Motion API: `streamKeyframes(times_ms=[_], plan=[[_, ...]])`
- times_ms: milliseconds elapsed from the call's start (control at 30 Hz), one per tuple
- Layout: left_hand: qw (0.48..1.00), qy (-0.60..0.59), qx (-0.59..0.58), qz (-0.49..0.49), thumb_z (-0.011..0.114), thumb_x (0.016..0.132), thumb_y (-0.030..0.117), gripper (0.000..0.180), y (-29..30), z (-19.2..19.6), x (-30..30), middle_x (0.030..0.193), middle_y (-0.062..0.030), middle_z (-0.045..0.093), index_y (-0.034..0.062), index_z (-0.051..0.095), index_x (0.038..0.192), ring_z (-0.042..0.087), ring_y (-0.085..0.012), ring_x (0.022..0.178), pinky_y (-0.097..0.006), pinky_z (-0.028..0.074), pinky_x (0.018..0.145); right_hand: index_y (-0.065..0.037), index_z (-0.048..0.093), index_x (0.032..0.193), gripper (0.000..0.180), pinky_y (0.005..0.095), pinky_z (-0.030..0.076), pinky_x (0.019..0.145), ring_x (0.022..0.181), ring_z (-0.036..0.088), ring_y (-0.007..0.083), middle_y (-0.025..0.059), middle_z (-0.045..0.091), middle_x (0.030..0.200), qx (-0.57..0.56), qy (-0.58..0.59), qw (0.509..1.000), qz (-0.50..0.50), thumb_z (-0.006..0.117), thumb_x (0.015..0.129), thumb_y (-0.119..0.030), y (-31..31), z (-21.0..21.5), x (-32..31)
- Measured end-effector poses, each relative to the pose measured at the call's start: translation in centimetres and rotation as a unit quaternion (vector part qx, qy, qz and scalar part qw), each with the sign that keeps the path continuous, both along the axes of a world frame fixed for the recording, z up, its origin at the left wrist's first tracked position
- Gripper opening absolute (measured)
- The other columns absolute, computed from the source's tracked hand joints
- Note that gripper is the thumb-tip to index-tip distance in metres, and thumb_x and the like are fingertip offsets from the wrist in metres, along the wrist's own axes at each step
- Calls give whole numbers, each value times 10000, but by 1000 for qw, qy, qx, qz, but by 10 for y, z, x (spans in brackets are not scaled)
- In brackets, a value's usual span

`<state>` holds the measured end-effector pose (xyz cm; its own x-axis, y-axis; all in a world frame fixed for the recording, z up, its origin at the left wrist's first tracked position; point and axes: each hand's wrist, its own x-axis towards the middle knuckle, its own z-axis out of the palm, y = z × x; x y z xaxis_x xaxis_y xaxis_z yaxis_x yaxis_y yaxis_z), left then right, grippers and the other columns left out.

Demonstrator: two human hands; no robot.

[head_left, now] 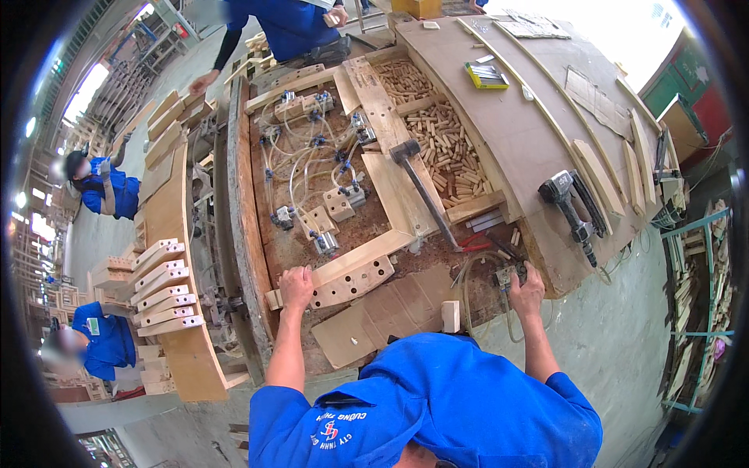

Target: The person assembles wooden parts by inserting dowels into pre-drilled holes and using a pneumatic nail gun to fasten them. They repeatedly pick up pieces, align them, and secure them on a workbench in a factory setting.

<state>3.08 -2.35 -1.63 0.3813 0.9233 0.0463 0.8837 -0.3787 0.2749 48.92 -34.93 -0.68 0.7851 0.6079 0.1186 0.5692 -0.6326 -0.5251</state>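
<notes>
My left hand (296, 287) is closed on the left end of a pale wooden part with a row of holes (353, 282). That part lies at the near edge of a clamping jig (257, 234), joined to a long board (394, 187) running away from me. My right hand (529, 292) grips a small metal air valve control (505, 274) with hoses at the bench's near right. A mallet (406, 150) lies across the board, its handle pointing toward my right hand.
Pneumatic clamps with white hoses (312, 171) fill the jig. Behind lie trays of dowels (445, 148), and a nail gun (573, 207) on the curved bench. Drilled parts are stacked at left (160, 292). Cardboard (374, 320) and a small block (450, 316) lie near me. Co-workers in blue stand left (105, 187) and top (289, 27).
</notes>
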Motion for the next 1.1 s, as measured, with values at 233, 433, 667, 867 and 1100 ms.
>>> streamKeyframes(times_ms=[233,433,667,867,1100], plan=[[995,14,-97,12,505,1061,422,520,11,10,6,975,-242,767,12,795,927,670,-478,983,-582,505,942,53,622,1391,543,497,498,1086,1248,627,469,306,652,1332,28,23,999,-24,752,910,-164,5,0,-11],[992,29,-108,58,455,1065,494,577,23,29,13,962,-278,755,60,815,945,720,-495,966,-566,548,922,57,612,1384,543,503,505,1069,1233,632,475,306,654,1309,50,29,998,-11,758,911,-167,0,7,-10],[989,37,-118,84,454,1053,510,576,32,65,0,932,-258,758,77,825,970,736,-476,954,-559,552,879,38,635,1366,473,462,548,984,1145,668,414,265,666,1287,85,32,996,-24,743,936,-127,13,35,-21],[974,-101,-187,74,482,1069,473,582,26,86,9,776,-167,765,15,814,930,746,-333,785,-454,553,748,-29,717,1242,340,392,610,775,847,744,301,201,745,1185,170,143,966,135,772,924,-134,66,55,-64],[809,-428,-402,-18,554,1097,290,343,15,112,168,968,-50,734,2,740,1090,684,-128,851,-339,540,684,-68,418,1587,778,419,593,1001,1193,693,279,138,636,1446,176,416,812,369,826,964,-296,168,62,-128]])
